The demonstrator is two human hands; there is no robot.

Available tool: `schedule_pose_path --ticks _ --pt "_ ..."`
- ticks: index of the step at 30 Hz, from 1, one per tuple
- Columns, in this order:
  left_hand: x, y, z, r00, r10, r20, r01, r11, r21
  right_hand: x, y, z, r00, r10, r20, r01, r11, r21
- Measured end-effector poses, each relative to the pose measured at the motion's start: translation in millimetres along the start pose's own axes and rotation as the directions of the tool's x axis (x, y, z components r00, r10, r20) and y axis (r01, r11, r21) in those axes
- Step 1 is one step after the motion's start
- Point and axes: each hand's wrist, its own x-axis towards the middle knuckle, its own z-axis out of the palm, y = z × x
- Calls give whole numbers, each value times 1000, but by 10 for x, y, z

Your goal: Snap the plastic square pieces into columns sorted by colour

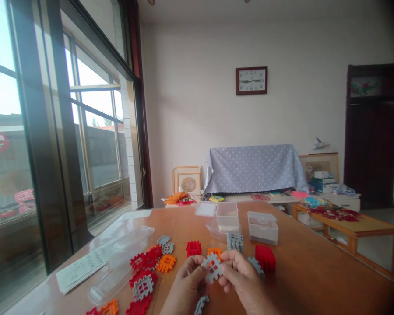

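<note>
Left hand (187, 282): we close the thumb and fingers on the left edge of a grey lattice tile (212, 267).

Right hand (239, 272): we pinch the same tile's right edge, so both hands grip it about equally.

Held tile: it sits between the hands, tilted above the bench (292, 284), and its squarish shape shows no clear long axis.

Just ahead: an orange tile (215, 253), a red tile stack (193, 248) and a grey tile stack (235, 242) lie beyond the hands.

To the right: a red block of tiles (265, 258) sits beyond a grey tile (256, 267), near the right hand.

Below: a grey tile (201, 305) lies under the left hand's wrist side.

To the left: a mixed tile pile (144, 271) lies beside a clear plastic lid (118, 258).

Far end: clear plastic boxes (262, 227) stand on the bench.
</note>
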Motion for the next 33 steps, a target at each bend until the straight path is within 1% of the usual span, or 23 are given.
schedule_pose_path --ticks 2,4,7,12,17,24,25,26,28,29,31,32,33 --pt "6 -6 0 1000 -10 17 10 1000 -18 26 10 -17 999 -23 -37 24 1000 17" --pt "16 -7 -9 1000 6 11 -5 1000 -24 38 15 -30 999 -26 -28 26 1000 8" --pt "26 5 -28 1000 30 -6 -31 999 -23 23 3 -40 999 -25 45 27 998 -48" --pt "5 33 -35 1000 23 19 -22 998 -53 8 -6 -102 988 -19 152 43 987 -156" --pt "-19 50 -21 1000 6 -10 -7 996 -91 19 -25 -195 945 -63 319 133 971 -200" --pt "-29 63 -8 999 -35 39 39 992 -120 11 -107 -238 927 -89 365 158 974 -163" --pt "-27 66 -11 999 -36 33 40 992 -117 28 -110 -263 933 -92 347 160 972 -172" --pt "-24 69 -17 999 -31 18 33 993 -110 52 -116 -296 948 -101 302 162 969 -185" --pt "-17 77 -37 1000 -8 -24 6 997 -77 121 -148 -389 981 -137 136 164 961 -220" --pt "-15 83 -49 999 7 -41 -9 998 -54 165 -178 -448 986 -163 28 165 957 -239" --pt "-13 97 -73 998 33 -59 -34 999 -10 264 -260 -581 966 -205 -157 154 946 -286" --pt "-14 105 -83 997 44 -63 -43 999 10 318 -304 -652 952 -220 -213 149 940 -305" --pt "-15 111 -90 996 53 -66 -51 998 29 373 -345 -724 940 -237 -245 151 933 -326"
